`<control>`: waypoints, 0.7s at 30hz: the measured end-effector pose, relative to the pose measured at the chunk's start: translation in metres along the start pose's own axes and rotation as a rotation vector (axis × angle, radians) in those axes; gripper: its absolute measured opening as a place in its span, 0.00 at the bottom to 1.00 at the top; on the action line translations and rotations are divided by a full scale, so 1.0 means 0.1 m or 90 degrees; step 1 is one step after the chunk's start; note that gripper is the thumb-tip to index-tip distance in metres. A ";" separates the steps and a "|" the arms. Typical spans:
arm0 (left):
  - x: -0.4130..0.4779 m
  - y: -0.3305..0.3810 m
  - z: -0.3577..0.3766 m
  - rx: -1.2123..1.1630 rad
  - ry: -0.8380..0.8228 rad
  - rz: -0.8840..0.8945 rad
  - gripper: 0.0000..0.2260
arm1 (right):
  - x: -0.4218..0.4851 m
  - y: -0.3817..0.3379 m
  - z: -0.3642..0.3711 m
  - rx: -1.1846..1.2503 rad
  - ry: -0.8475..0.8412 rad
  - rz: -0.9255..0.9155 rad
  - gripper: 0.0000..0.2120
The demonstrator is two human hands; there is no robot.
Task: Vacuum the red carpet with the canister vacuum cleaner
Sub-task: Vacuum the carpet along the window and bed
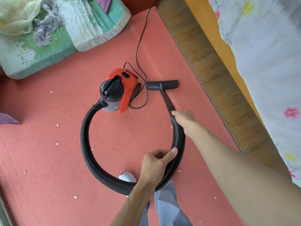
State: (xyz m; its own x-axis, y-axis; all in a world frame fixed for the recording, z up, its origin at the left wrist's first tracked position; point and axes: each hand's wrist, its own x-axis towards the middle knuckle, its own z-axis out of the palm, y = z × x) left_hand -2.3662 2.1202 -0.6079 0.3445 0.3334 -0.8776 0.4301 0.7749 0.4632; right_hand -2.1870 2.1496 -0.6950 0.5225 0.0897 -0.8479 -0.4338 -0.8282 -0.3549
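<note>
One cord (136,54) — looped, seemingly touching — lies beside the nozzle (171,83).

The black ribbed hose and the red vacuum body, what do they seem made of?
Black ribbed hose: likely flexible plastic, matte; its close ridges bend in a loop.
Red canister vacuum body: probably hard moulded plastic, semi-gloss, with smooth rounded edges.

Mid-frame, the canister vacuum (120,90) sits on the red carpet (48,160). The right hand (184,119) grips the wand (167,98) where it meets the hose (84,141); the left hand (155,162) holds the hose's loop. White scraps (57,125) dot the left.
</note>
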 end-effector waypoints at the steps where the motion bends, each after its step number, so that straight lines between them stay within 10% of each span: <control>1: 0.02 0.01 0.00 -0.014 0.013 -0.005 0.14 | 0.03 0.00 0.02 0.050 -0.031 0.013 0.12; 14: -0.09 -0.18 0.00 -0.017 -0.144 -0.134 0.21 | -0.12 0.41 -0.28 -0.024 -0.039 0.055 0.11; 21: 0.03 0.08 0.13 -0.070 -0.041 -0.061 0.22 | 0.10 -0.08 -0.10 -0.010 -0.063 -0.003 0.10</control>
State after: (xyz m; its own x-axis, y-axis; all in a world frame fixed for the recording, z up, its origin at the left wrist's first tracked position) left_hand -2.3514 2.1205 -0.6054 0.3605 0.2229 -0.9057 0.3710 0.8566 0.3585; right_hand -2.1703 2.1517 -0.6966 0.4490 0.1480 -0.8812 -0.4187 -0.8364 -0.3537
